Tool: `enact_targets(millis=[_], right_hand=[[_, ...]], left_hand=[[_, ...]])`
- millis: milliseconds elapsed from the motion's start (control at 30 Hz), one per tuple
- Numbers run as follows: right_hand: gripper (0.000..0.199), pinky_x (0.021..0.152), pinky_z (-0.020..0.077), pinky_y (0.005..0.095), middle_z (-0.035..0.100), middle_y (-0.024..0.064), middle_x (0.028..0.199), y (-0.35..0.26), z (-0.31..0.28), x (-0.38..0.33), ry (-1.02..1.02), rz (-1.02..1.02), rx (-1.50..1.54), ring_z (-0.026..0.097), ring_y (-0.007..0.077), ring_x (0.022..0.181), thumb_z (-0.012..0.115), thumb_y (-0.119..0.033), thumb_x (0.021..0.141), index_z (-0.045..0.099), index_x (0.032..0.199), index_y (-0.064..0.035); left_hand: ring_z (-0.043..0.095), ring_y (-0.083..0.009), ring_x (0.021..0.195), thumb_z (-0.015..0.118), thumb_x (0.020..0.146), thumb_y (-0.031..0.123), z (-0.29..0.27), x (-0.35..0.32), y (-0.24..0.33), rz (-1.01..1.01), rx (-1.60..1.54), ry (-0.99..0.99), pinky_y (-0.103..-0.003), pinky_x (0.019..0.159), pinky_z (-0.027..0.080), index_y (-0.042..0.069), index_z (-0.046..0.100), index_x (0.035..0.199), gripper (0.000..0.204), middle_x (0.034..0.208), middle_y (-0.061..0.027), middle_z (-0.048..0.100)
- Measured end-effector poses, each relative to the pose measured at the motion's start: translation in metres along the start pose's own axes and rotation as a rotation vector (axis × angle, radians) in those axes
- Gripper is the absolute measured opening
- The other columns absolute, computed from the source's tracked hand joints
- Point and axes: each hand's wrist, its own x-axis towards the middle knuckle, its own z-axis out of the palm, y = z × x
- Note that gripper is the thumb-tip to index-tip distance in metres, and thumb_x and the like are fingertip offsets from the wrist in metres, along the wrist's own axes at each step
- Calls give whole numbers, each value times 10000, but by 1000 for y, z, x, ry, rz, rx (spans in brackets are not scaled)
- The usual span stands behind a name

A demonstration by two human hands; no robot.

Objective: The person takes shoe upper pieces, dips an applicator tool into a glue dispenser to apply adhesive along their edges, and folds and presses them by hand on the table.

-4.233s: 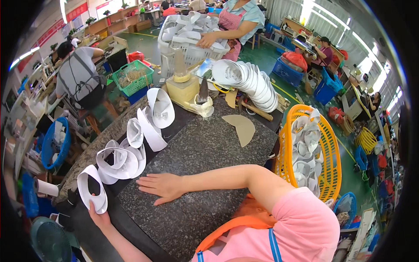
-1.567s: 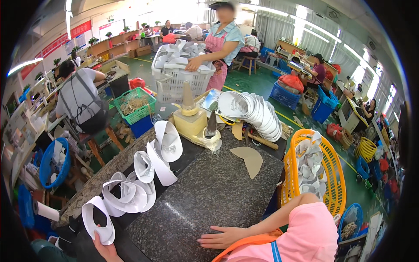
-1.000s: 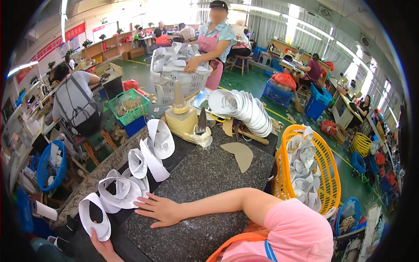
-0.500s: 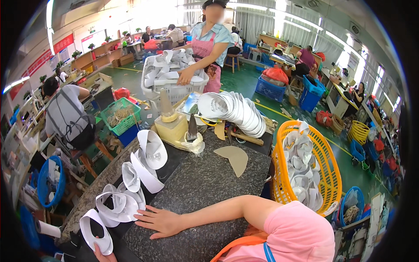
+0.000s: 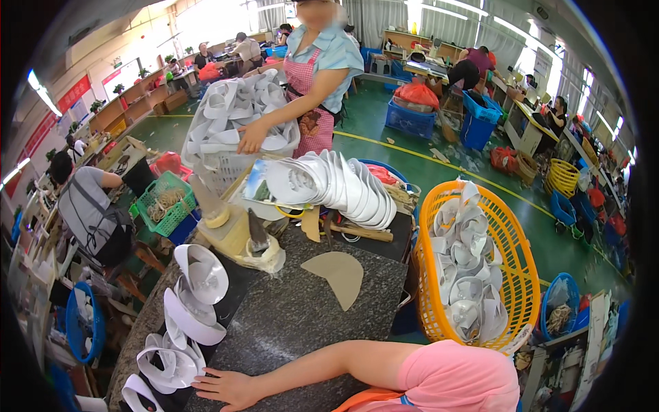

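My right hand (image 5: 226, 390) lies at the lower left with fingers spread and palm down on the dark stone worktop (image 5: 274, 323). Its fingertips are at the edge of a white curved shell-like piece with an oval opening (image 5: 168, 367), one of several in an overlapping row. A further white ring-shaped piece (image 5: 137, 393) is at the lower edge, partly cut off. More white pieces (image 5: 200, 275) form the far end of the row. My left hand is out of view. A flat tan rounded piece (image 5: 336, 275) lies on the stone beyond my forearm.
Nested white pieces (image 5: 336, 189) lie along the worktop's far edge, beside a block with a cone-shaped post (image 5: 209, 202). An orange basket (image 5: 525, 275) of white pieces stands at right. Across the table a person in a checked apron (image 5: 316, 75) touches a heaped white basket (image 5: 226, 168).
The view has shifted, so the worktop sits lower and further left. My left hand, earlier holding a white ring-shaped piece, has left view. My right hand stays beside the row.
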Motion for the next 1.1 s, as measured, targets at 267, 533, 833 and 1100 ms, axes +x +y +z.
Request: enact_targets(millis=[267, 533, 833, 1100], right_hand=[[762, 1093, 153, 531, 371, 205, 1388, 4, 12, 3, 74, -20, -95, 293, 343, 1324, 468, -580, 805, 416, 1314, -15], [743, 1104, 100, 530, 290, 179, 1446, 1, 1, 3, -84, -1, -80, 209, 323, 1367, 436, -548, 809, 363, 1354, -47], [590, 1092, 73, 570, 261, 164, 1464, -2, -5, 2, -204, 17, -99, 186, 314, 1377, 340, -399, 857, 366, 1346, -70], [549, 1091, 74, 578, 278, 146, 1459, -2, -2, 5, -209, -3, -142, 189, 301, 1377, 303, -352, 873, 364, 1342, -74]], left_hand=[[513, -288, 1056, 448, 955, 209, 1, -14, 2, 237, 843, 123, -389, 932, 415, -127, 447, 1197, 414, 1192, -207, 527], [514, -290, 1055, 453, 952, 202, 8, -12, 6, 68, 213, 294, -390, 935, 413, -126, 450, 1196, 409, 1190, -208, 528], [514, -291, 1054, 458, 948, 194, 6, -7, 0, 61, 86, 326, -392, 938, 410, -124, 452, 1196, 403, 1188, -209, 529], [515, -292, 1053, 462, 944, 188, -14, -1, -7, 88, 21, 291, -393, 941, 408, -122, 454, 1195, 399, 1187, -209, 530]])
